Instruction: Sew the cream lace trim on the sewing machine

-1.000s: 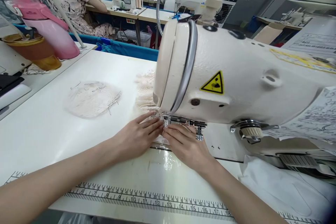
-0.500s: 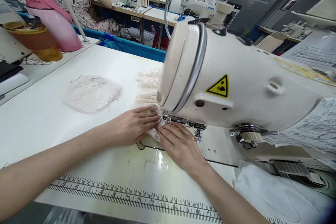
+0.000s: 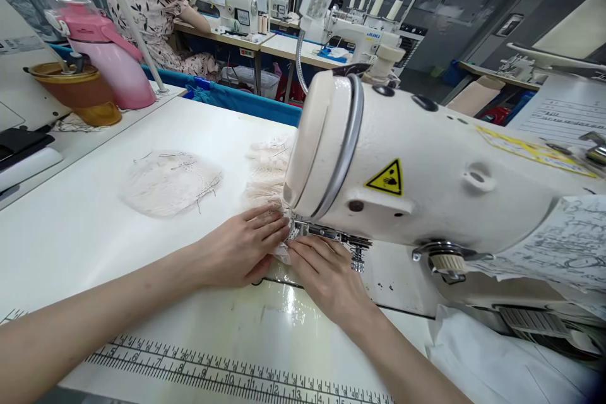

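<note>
A strip of sheer cream lace fabric (image 3: 267, 173), gathered into ruffles, runs under the head of a white sewing machine (image 3: 426, 164). My left hand (image 3: 243, 245) lies on the fabric left of the presser foot (image 3: 299, 227), its fingers stretched out and nearly flat. In front of the foot, my right hand (image 3: 326, 271) has its fingers bent and closed on the near edge of the fabric. The fingers of both hands almost meet there and hide part of the fabric and the needle area. A separate round piece of sheer fabric (image 3: 165, 183) with dark loose threads lies to the left.
A printed ruler (image 3: 227, 379) runs along the table's front edge. White cloth (image 3: 502, 353) lies at the lower right. A pink bottle (image 3: 106, 57) and a brown cup (image 3: 76, 91) stand at the left. Beyond a blue cloth trough (image 3: 246, 104), a person (image 3: 146, 19) sits at another machine.
The view has tilted up a little, so the whole scene sits lower in the picture. Both hands stay on the fabric at the presser foot, with little visible shift against the machine.
</note>
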{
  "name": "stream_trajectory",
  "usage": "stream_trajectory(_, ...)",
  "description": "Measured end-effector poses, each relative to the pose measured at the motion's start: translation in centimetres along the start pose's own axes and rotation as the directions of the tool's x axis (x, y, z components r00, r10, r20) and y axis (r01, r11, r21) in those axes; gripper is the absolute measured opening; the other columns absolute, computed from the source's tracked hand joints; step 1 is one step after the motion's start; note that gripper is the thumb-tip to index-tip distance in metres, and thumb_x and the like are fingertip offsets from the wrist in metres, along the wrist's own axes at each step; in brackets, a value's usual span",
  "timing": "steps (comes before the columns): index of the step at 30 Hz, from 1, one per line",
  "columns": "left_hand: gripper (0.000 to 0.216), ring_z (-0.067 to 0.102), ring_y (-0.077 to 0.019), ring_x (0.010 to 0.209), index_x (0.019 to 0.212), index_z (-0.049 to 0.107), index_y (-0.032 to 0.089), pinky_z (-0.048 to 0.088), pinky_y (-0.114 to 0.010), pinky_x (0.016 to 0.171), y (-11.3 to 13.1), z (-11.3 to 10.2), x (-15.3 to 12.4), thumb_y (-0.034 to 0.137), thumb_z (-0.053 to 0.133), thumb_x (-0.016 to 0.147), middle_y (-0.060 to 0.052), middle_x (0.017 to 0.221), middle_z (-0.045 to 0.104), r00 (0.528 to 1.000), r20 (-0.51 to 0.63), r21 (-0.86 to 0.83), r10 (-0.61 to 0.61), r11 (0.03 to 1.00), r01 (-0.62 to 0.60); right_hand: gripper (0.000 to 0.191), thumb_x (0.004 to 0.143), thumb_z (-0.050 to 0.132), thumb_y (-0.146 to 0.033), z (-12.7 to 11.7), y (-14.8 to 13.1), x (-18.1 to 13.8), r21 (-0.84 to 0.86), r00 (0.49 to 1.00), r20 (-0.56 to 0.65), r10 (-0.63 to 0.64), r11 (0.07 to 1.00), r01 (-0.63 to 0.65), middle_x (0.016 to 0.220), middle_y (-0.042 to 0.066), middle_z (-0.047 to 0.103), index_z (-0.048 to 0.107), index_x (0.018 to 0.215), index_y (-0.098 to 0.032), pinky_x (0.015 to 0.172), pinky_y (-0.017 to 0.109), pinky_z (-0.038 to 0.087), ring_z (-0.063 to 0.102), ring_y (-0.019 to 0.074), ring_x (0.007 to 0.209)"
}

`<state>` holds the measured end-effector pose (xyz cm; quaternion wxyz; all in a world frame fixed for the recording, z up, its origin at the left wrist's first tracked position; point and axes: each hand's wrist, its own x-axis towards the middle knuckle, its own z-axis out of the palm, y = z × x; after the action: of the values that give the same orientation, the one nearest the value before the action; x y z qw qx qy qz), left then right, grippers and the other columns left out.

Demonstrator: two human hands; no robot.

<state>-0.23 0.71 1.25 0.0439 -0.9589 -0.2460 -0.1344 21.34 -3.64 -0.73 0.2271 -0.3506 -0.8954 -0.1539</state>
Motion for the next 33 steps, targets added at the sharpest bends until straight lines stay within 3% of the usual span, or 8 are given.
stream_trajectory(15,0.041,0.058,-0.0288,0.117,0.119,0.060,0.009,0.039,-0.044,0.106,1.6,0.1,0.1,0.034,0.041,0.092,-0.015,0.124,0.063,0.998,0.006,0.116,-0.070,0.991,0.069,0.020,0.088,0.054,-0.007,-0.4,0.5,-0.2,-0.043,0.998,0.035,0.054,0.998,-0.053,0.108,0.002,0.071,0.065,0.100,-0.019,0.088,0.027,0.046,0.063,0.0132,0.101)
stream_trajectory(25,0.041,0.059,-0.0293,0.114,0.122,0.058,0.009,0.037,-0.046,0.107,1.7,0.5,-0.2,0.033,0.037,0.095,-0.016,0.124,0.063,0.997,-0.046,0.122,-0.061,0.990,0.066,0.023,0.090,0.050,-0.005,-0.6,1.2,-0.2,-0.022,1.000,0.027,0.006,1.000,-0.005,0.113,0.006,0.070,0.065,0.105,-0.014,0.090,0.028,0.051,0.064,0.0149,0.102)
stream_trajectory(33,0.041,0.057,-0.0307,0.118,0.124,0.056,0.011,0.035,-0.049,0.108,1.6,0.3,0.1,0.035,0.039,0.095,-0.015,0.123,0.062,0.997,0.005,0.114,-0.076,0.991,0.075,0.021,0.092,0.050,-0.006,-0.5,1.5,-0.3,-0.060,0.999,0.050,0.006,0.998,-0.003,0.109,0.006,0.072,0.065,0.103,-0.014,0.087,0.028,0.054,0.067,0.0146,0.096)
